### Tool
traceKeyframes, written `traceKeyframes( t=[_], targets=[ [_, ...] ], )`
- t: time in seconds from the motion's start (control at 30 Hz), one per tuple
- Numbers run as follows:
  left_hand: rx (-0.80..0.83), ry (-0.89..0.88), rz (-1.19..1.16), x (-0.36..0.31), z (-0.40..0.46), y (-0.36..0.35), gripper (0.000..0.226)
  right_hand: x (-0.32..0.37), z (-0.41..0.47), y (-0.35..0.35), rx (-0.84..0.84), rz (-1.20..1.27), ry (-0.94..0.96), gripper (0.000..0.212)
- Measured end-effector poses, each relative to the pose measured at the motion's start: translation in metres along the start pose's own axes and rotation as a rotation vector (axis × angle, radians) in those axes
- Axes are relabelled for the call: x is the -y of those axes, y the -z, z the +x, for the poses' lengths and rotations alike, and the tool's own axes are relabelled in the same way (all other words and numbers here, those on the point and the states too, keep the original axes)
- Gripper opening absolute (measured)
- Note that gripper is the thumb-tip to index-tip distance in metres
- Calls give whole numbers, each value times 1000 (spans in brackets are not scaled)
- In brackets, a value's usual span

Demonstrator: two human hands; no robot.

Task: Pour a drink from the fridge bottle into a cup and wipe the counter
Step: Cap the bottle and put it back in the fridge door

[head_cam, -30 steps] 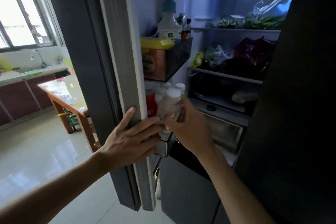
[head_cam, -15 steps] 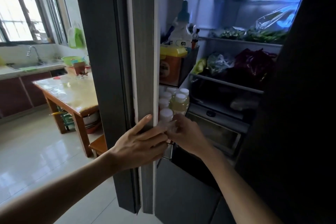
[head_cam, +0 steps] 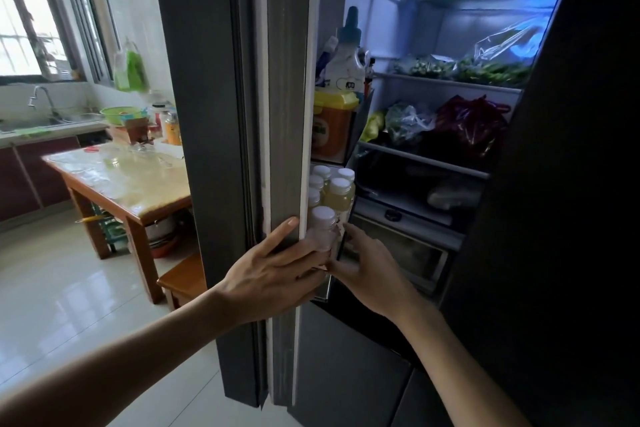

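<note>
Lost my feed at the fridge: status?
Left hand on fridge door edge. Right hand at white-capped bottle in door rack, grip unclear. Neighbouring bottles crowd behind.

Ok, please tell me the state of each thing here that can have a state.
Fridge door: open, held at its edge.
Left hand: flat on the door edge.
Right hand: at the front bottle, grip hidden.
Front bottle: capped, upright, in the door shelf.
Yellow drink bottle: capped, upright.
Fridge light: on.
</note>
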State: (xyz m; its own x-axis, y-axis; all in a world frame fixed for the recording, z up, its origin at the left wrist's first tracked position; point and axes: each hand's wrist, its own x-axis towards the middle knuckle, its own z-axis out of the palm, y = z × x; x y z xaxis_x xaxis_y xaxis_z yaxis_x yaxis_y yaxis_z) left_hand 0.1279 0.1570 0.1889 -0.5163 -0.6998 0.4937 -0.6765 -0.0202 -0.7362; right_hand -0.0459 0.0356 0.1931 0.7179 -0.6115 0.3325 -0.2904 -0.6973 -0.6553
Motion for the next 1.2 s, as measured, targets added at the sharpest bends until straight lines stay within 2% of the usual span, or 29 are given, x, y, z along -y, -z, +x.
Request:
traceKeyframes(
  t=[0.07,0.17,0.3,0.43,0.53,0.63,0.7,0.8,0.9,1.07,1.2],
  targets=[
    [9,-7,2,-1,3,2,21,0,-13,6,-45,-60,-15,48],
    [50,-5,4,-6,9,2,24,-4,-32,22,-181,-273,-101,69],
    [47,49,-62,-22,26,2,22,-7,-44,52,-385,-359,-83,66],
    [-2,15,-177,-37,56,13,25,-9,-52,75,-496,-423,-120,62],
    [-187,32,-298,-34,81,44,19,-10,-60,86,-542,-441,-142,62],
    [-528,198,-308,-5,106,83,15,-15,-66,101,-620,-471,-162,64],
    [-613,324,-268,22,122,96,24,-19,-69,115,-669,-506,-186,66],
    [-467,460,-242,54,143,87,44,-21,-69,138,-716,-556,-246,71],
    [-332,486,-274,57,154,67,56,-22,-66,160,-743,-650,-279,78],
    [-408,442,-359,33,187,47,59,-27,-46,186,-766,-801,-314,85],
    [-468,549,-514,15,212,30,70,-38,-32,198,-738,-877,-344,85]
  ],
)
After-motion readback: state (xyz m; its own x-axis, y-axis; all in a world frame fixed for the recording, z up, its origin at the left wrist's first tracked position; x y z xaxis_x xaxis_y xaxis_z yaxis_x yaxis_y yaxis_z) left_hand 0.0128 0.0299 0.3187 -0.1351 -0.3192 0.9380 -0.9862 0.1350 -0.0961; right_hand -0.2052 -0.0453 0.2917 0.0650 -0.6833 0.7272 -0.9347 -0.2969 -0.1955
